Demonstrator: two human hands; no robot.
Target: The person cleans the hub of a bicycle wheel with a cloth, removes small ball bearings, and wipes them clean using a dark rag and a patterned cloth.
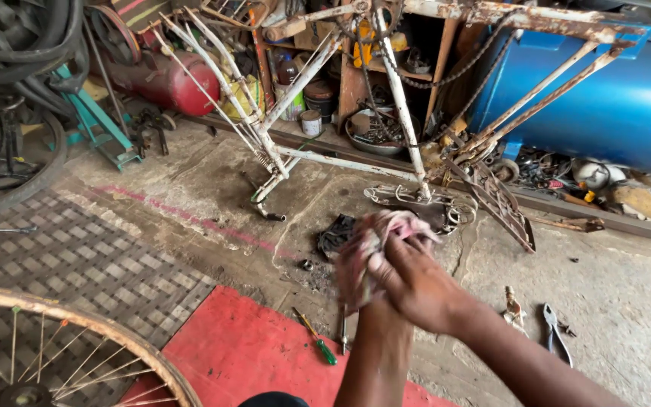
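Two hands, one rag
Right hand (414,280) fingers curl tight over a pink-white rag (367,252); left hand (371,290) is wrapped inside it, near an upturned white bicycle frame (340,162).

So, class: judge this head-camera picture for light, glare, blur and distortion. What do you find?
Head view: soft, even daylight with faint shadows; a pale sheen on the blue tank; the hands and rag are slightly motion-blurred, while the white bike frame and screwdriver stay sharp; the wheel rim at the lower left looks bowed by the wide lens.
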